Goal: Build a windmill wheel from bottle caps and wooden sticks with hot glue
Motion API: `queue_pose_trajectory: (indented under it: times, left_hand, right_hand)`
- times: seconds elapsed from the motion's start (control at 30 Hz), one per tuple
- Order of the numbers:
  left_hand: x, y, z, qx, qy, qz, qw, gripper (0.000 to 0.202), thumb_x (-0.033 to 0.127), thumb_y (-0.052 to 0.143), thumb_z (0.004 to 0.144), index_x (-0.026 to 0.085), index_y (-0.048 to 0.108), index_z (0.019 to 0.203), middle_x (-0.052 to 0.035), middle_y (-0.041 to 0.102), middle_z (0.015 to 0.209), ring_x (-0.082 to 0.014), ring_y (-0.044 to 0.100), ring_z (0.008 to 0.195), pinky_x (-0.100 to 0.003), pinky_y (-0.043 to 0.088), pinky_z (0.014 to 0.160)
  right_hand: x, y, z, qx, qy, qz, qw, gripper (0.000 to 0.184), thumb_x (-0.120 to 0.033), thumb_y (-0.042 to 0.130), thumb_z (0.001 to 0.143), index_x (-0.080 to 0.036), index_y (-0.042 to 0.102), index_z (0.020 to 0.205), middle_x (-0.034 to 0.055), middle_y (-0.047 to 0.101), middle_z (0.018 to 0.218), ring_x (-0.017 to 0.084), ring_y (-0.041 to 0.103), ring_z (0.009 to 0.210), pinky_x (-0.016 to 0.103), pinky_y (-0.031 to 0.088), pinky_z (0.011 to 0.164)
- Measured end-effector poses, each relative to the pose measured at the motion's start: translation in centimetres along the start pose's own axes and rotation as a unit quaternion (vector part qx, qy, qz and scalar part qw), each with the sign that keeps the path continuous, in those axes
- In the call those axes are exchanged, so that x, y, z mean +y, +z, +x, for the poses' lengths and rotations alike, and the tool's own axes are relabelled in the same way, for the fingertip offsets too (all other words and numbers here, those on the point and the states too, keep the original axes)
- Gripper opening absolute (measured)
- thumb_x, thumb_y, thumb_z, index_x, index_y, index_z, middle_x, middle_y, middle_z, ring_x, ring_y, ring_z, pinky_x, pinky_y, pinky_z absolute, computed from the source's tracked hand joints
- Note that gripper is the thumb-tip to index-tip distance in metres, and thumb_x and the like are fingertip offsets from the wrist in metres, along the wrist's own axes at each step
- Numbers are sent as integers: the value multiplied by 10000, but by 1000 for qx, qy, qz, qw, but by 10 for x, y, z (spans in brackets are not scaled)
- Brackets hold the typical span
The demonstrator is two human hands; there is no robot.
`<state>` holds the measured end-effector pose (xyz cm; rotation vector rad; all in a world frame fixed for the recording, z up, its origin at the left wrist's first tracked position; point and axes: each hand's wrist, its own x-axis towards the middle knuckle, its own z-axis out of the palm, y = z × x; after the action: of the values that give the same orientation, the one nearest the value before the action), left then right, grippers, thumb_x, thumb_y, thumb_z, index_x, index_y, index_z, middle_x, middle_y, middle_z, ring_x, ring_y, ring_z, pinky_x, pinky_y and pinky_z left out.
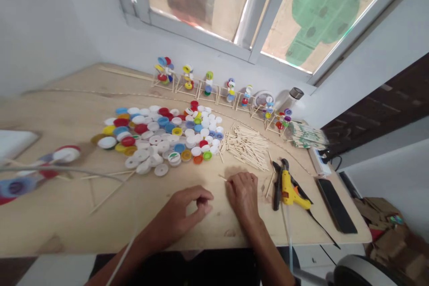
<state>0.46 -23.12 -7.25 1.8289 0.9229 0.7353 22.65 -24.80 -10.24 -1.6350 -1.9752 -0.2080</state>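
My left hand (186, 212) rests on the wooden table (67, 111) near its front edge, fingers curled and thumb meeting fingertips in a pinch; what it holds is too small to name. My right hand (241, 194) lies just right of it, fingers bent down over a thin wooden stick (222, 177) whose tip pokes out to the left. Behind the hands lies a spread of several coloured bottle caps (164, 136). A pile of short wooden sticks (246, 145) sits beyond my right hand.
A yellow glue gun (291, 190) and black pliers (276, 185) lie right of my right hand, then a dark phone (336, 205). Several cap-and-stick models (208, 85) line the back edge below the window. A blurred cap model (36, 172) and long skewers (110, 192) lie left.
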Motion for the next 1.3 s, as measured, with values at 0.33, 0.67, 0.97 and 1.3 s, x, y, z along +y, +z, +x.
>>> queue_pose_trajectory:
  times: [0.33,0.67,0.97,1.3]
  left_hand:
    - [8,4,-41,64,-130,-635,759,578,709,576,809,156,744,812,-71,651,671,-209,596,661,-364,508,683]
    - [9,-30,-59,307,-177,-595,721,493,656,787,558,220,765,786,-53,675,645,-233,611,646,-411,563,643]
    - [-24,6,-23,254,-79,-154,952,307,511,705,740,230,744,856,-21,744,707,-208,685,653,-312,575,665]
    - [-62,-1,9,226,113,377,891,367,126,416,912,237,737,1051,-36,737,805,-202,686,710,-324,530,676]
  right_hand:
    - [-12,7,-1,9,12,43,999,147,-133,562,922,-221,604,811,9,661,771,201,576,799,359,326,870]
    - [-29,14,-7,21,15,59,998,161,-116,539,919,-230,592,818,7,650,769,203,588,803,357,350,877]
    - [-47,23,12,25,-19,89,996,162,-78,598,843,-228,582,783,-14,624,740,191,543,754,342,328,838]
    - [-59,40,31,-2,-35,31,999,205,-46,632,795,-219,566,707,-9,619,716,190,542,734,353,340,830]
